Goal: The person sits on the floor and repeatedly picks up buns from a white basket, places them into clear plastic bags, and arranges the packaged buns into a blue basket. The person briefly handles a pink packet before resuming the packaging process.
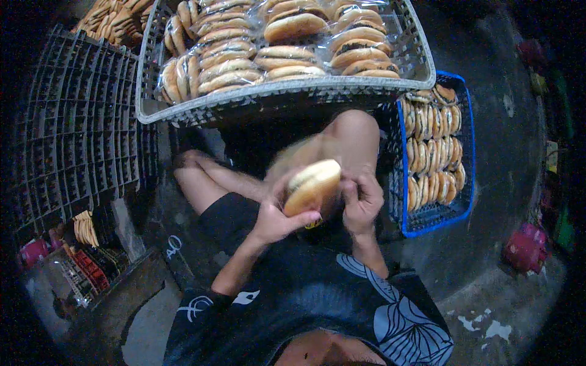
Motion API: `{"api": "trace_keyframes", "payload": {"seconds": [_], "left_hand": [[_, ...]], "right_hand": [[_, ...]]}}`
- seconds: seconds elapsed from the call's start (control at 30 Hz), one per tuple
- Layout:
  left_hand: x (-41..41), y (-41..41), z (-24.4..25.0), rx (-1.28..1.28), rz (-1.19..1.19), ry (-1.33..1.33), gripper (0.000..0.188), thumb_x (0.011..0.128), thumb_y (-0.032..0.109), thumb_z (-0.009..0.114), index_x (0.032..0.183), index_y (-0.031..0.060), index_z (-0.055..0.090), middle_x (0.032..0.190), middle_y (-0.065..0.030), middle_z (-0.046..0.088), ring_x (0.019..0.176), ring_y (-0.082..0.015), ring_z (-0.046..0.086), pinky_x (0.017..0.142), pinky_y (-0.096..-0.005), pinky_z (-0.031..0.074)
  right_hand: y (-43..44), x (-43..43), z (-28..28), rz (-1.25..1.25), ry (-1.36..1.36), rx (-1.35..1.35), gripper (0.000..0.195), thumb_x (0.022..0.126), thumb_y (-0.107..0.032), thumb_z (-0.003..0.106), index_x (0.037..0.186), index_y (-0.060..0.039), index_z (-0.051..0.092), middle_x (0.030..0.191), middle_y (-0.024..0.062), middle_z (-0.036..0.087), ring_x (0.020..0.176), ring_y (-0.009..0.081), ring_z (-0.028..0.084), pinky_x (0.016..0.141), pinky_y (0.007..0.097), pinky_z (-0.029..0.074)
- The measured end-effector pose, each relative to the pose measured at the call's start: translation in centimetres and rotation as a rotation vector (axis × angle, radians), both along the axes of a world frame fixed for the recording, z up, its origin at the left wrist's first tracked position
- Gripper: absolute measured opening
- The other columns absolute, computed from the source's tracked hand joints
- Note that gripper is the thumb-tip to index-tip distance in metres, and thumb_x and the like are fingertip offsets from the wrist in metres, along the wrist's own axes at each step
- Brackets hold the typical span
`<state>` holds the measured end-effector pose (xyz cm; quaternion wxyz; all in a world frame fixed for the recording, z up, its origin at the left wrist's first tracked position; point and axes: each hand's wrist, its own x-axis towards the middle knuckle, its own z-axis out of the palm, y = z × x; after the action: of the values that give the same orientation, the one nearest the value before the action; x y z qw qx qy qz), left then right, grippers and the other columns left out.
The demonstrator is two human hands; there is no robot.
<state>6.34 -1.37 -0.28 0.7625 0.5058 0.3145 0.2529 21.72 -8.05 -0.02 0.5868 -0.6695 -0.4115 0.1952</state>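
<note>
A filled bun (pixel 313 186), golden brown below and paler on top, is tilted in my left hand (pixel 277 215), whose thumb presses on its lower side. Beside the bun's right edge my right hand (pixel 364 201) has its fingers curled, with thumb and forefinger close together; whether they pinch a thin clear bag is too blurred to tell. A small yellow item (pixel 314 223) shows just under the left thumb. Ahead of my knees a grey plastic crate (pixel 284 87) holds rows of filled buns in clear bags (pixel 293 27).
To the right stands a blue-rimmed plastic crate (pixel 473 155) with rows of filled buns (pixel 435 153). Dark stacked crates (pixel 82 119) rise at the left, with more bread (pixel 114 20) behind them. A pink bundle (pixel 526 247) lies far right on the floor.
</note>
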Motion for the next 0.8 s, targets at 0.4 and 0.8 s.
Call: {"api": "trace_keyframes", "payload": {"seconds": [0.4,0.8], "left_hand": [[-2.5,3.5,0.6,0.013,-0.293,-0.249,0.076,0.067,0.024,0.071,0.127,0.0005,0.030,0.119,-0.0147,0.042,0.109,-0.0220,0.043,0.091,-0.0338,0.035],[-3.1,1.5,-0.3,0.273,0.157,-0.228,0.026,0.070,0.006,0.068,0.091,0.0035,0.053,0.086,-0.0058,0.051,0.082,-0.0131,0.050,0.074,-0.0250,0.041]], "right_hand": [[0.7,-0.7,2.1,0.587,1.425,-0.290,0.010,0.079,-0.013,0.055,0.082,-0.0046,0.051,0.077,0.0015,0.050,0.067,0.0096,0.045,0.060,0.0228,0.039],[3.1,-3.4,2.4,0.503,0.415,-0.035,0.021,0.078,-0.016,0.060,0.094,-0.0023,0.056,0.077,0.0034,0.055,0.075,0.0121,0.052,0.070,0.0254,0.041]]}}
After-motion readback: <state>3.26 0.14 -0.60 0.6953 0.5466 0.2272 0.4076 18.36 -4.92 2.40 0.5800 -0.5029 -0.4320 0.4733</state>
